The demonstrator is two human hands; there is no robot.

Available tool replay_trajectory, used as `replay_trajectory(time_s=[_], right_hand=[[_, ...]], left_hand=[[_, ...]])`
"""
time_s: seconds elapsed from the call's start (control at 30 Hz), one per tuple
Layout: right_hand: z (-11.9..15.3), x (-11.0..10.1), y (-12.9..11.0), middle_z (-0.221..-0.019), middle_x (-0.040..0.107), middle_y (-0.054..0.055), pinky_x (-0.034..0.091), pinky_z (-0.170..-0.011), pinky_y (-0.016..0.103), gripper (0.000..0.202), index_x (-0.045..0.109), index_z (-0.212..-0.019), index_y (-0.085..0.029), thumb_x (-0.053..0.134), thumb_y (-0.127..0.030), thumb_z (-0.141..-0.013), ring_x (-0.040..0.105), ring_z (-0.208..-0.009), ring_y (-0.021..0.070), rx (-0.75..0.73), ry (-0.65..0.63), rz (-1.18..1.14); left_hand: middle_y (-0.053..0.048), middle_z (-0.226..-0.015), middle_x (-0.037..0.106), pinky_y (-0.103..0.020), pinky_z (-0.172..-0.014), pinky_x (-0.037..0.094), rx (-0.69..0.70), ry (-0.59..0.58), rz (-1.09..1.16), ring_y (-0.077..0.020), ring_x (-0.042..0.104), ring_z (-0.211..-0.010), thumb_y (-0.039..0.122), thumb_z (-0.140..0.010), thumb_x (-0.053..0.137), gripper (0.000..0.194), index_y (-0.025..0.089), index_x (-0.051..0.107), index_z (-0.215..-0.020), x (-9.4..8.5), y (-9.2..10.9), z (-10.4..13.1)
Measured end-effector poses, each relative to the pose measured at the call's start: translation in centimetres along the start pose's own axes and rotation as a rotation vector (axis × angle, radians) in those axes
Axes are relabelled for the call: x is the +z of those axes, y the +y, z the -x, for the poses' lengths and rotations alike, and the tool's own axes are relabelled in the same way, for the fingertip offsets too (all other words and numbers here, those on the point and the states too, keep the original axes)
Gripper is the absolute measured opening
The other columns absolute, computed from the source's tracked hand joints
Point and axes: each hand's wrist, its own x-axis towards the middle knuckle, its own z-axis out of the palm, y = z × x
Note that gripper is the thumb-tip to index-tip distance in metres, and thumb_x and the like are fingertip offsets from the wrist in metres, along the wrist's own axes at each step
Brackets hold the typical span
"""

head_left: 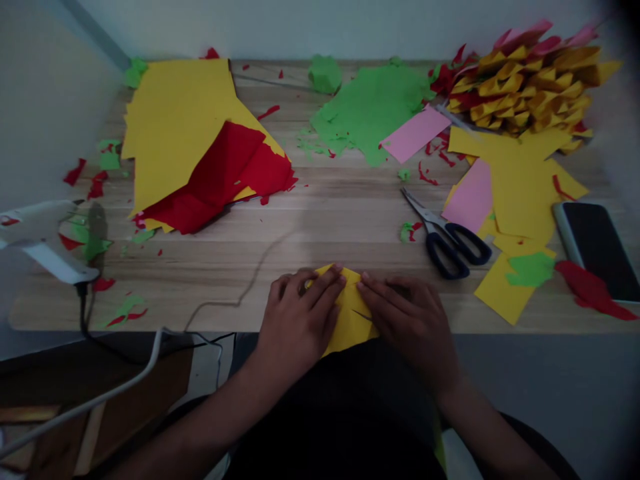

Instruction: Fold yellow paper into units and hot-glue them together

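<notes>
A piece of yellow paper [347, 328] with creases lies at the table's front edge, its lower part reaching past the edge. My left hand [303, 310] presses its fingers on the paper's upper left side, thumb hidden beneath. On the upper right, my right hand [407, 320] pinches the paper, with fingertips close to those of the left. A dark slit or fold line shows near the right fingers. Scissors [440, 233] with dark blue handles lie beyond my right hand, blades partly closed and pointing away to the left.
A glue gun [50, 233] stands at the left, its cable hanging over the edge. Yellow sheets [175, 120] and red paper [225, 173] lie back left, green paper [373, 110] at the back. Folded yellow pieces [530, 90] are heaped back right, near a phone [597, 247].
</notes>
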Motion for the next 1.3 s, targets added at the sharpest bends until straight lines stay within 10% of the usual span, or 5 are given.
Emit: replay_trajectory(time_s=[0.5, 0.7, 0.93, 1.3], right_hand=[[-2.3, 0.8, 0.5, -0.101, 0.063, 0.01, 0.045, -0.088, 0.045, 0.023, 0.074, -0.109, -0.022, 0.068, -0.031, -0.089, 0.057, -0.097, 0.0283, 0.252, 0.027, -0.178], [-3.1, 0.8, 0.5, -0.082, 0.068, 0.004, 0.046, -0.075, 0.036, 0.005, 0.069, -0.088, -0.02, 0.065, -0.024, -0.087, 0.061, -0.08, 0.0213, 0.34, 0.083, -0.463], [-2.2, -2.9, -0.8, -0.08, 0.068, -0.001, 0.048, -0.064, 0.026, 0.011, 0.076, -0.092, -0.025, 0.067, -0.02, -0.088, 0.062, -0.074, 0.0137, 0.189, 0.354, -0.926], [-1.6, -7.5, -4.0, -0.081, 0.065, 0.0, 0.049, -0.062, 0.023, 0.017, 0.071, -0.084, -0.023, 0.06, -0.01, -0.082, 0.064, -0.073, 0.0122, 0.109, 0.44, -0.839]], left_hand=[[-0.009, -0.136, 0.059, -0.046, -0.098, 0.04, -0.077, -0.143, 0.121, -0.0305, 0.05, -0.117, 0.034, -0.086, 0.067, 0.064, 0.022, 0.046, -0.146, -1.4, -1.0, -2.5], [-0.007, -0.107, 0.067, -0.041, -0.09, 0.045, -0.174, -0.108, 0.391, -0.0262, 0.058, -0.101, 0.033, -0.086, 0.066, 0.021, 0.021, 0.07, -0.103, -1.2, -1.1, -3.8], [-0.001, -0.074, 0.066, -0.022, -0.055, 0.043, -0.482, -0.209, 1.368, -0.0121, 0.059, -0.061, 0.048, -0.087, 0.065, 0.031, 0.017, 0.067, -0.087, -4.5, 1.7, -2.8], [-0.001, -0.071, 0.068, -0.019, -0.053, 0.047, -0.51, -0.103, 1.331, -0.0108, 0.06, -0.06, 0.039, -0.077, 0.076, 0.023, 0.016, 0.07, -0.08, -8.4, 4.5, -1.7]])
